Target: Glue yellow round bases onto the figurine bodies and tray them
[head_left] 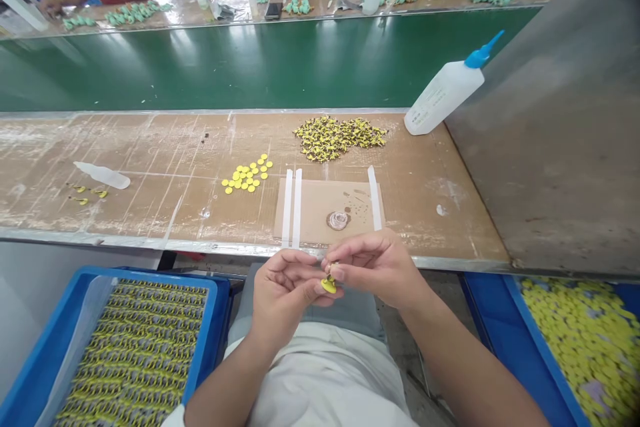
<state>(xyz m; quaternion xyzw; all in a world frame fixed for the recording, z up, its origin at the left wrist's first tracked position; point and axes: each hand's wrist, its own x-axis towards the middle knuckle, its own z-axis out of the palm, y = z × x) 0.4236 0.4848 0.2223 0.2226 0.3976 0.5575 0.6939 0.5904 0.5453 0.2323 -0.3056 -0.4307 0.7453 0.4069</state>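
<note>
- While your left hand comes up from the lower left, palm turned inward, its fingers pinch the edge of a yellow disc that has a small dark-and-yellow piece upright on it.
- Your right hand reaches in from the lower right, knuckles up, with thumb and fingertips closed on the top of that small piece.
- Both your hands meet over your lap, just off the near edge of the bench, forearms angled inward and fingers curled; you have the disc and piece between them.
- Beyond your hands, a cardboard sheet lies on the bench, with white tape strips and a round, whitish smear on it.
- Behind the sheet you have a pile of small yellow-and-dark pieces; loose yellow discs lie to its left.
- A white bottle with a blue nozzle leans at the right, near the metal panel.
</note>
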